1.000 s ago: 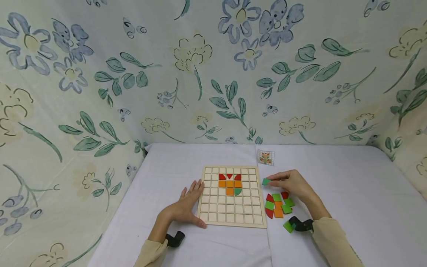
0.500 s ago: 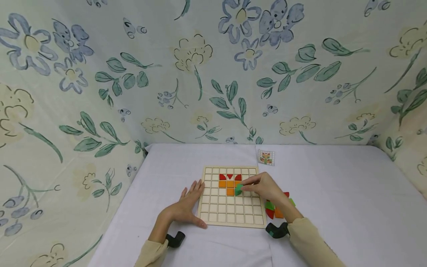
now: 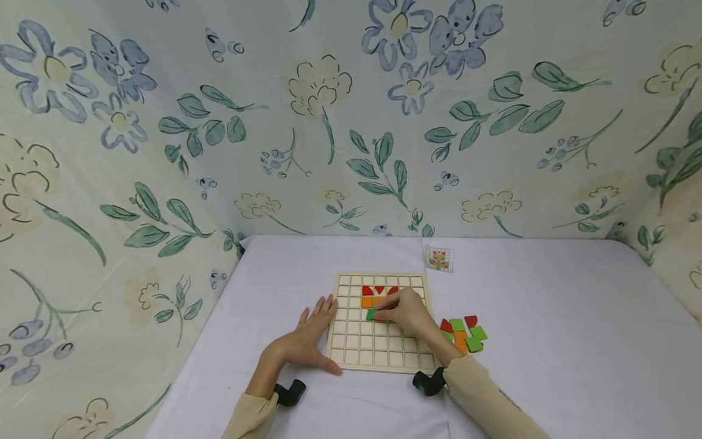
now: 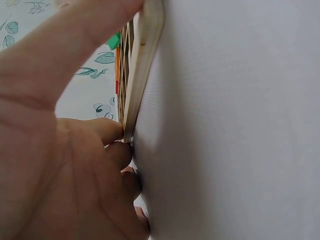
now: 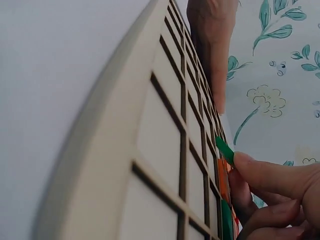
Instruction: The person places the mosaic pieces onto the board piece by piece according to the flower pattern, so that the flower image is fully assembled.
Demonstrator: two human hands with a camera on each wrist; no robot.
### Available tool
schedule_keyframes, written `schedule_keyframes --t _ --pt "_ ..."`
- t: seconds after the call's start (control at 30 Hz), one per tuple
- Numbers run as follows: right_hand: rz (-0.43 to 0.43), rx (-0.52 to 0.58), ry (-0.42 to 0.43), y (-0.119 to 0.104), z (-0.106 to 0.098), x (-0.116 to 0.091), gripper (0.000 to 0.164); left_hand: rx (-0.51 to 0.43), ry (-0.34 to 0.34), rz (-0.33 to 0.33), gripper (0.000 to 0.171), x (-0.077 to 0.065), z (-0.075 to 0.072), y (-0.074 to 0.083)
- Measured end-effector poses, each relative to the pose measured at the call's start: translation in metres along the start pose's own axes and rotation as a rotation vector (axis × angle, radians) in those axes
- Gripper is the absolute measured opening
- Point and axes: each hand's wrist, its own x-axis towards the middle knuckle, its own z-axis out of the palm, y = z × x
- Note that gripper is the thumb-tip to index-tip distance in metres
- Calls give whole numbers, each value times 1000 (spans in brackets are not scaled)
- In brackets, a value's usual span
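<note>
A square wooden grid board (image 3: 378,369) lies on the white cloth. Set into its upper cells are red pieces (image 3: 379,290) and orange squares (image 3: 367,302). My right hand (image 3: 408,312) pinches a green tile (image 3: 371,314) between thumb and fingertips, over a cell left of the middle column. In the right wrist view that green tile (image 5: 225,150) is tilted, with one edge down at the grid. My left hand (image 3: 307,338) lies spread along the board's left side, fingertips at the edge and thumb by the near corner. The left wrist view shows the fingers (image 4: 119,155) against the board's side (image 4: 142,75).
Right of the board is a loose cluster of pieces, among them a green square (image 3: 474,344), an orange piece (image 3: 460,337) and a red piece (image 3: 471,321). A small pattern card (image 3: 439,259) lies behind the board. A floral cloth (image 3: 329,152) hangs behind the table.
My right hand has carried the green tile leftward from beside the board to a cell left of the middle column. My left hand has stayed at the board's edge.
</note>
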Motion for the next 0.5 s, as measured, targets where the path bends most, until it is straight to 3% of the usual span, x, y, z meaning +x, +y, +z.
schedule_keyframes --t 0.3,0.5 --pt "31 -10 14 -5 6 0 5 9 -1 -9 142 1 0 1" --pt "-18 -39 19 -4 11 2 5 5 2 -1 142 0 0 0"
